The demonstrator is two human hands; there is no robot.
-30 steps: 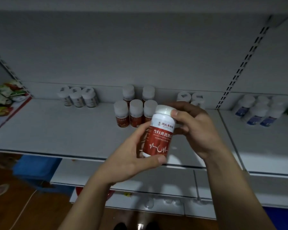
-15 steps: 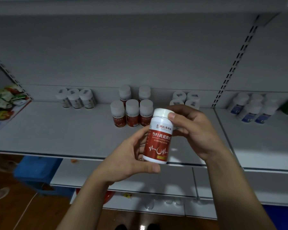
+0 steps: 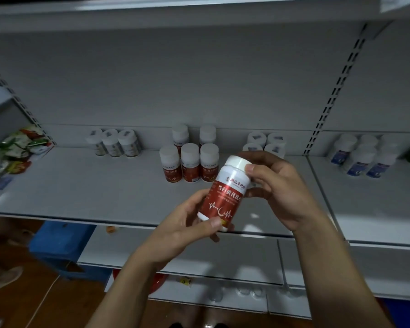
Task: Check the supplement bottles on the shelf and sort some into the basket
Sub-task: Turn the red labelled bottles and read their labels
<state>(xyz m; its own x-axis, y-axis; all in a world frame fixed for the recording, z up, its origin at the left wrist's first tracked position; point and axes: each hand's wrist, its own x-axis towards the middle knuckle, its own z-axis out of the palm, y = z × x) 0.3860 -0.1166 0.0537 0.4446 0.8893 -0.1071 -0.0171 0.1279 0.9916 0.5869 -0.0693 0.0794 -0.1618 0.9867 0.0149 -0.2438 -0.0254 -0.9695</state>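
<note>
Shelving fills our view: the shelf (image 3: pixel 81 190) carries 5 red-label bottles (image 3: pixel 189 164) near the back and blue-label bottles (image 3: pixel 360 157) off to the right. Below it on the left sits a blue bin (image 3: pixel 59 245); we cannot tell if it is the basket.

Our left hand (image 3: pixel 182 230) grips the lower body of the held bottle (image 3: pixel 223 197), fingers behind and thumb across the bottom of the label. Our right hand (image 3: pixel 277 188) pinches its white cap (image 3: pixel 237 162) with curled fingers. The bottle hangs in front of the shelf edge, touching nothing else, label toward us.

Over the last 1 second little has changed: the bottle leans slightly further to the right and our left thumb has slid lower. We judge that the check is still under way and no sorting choice has been made.
</note>
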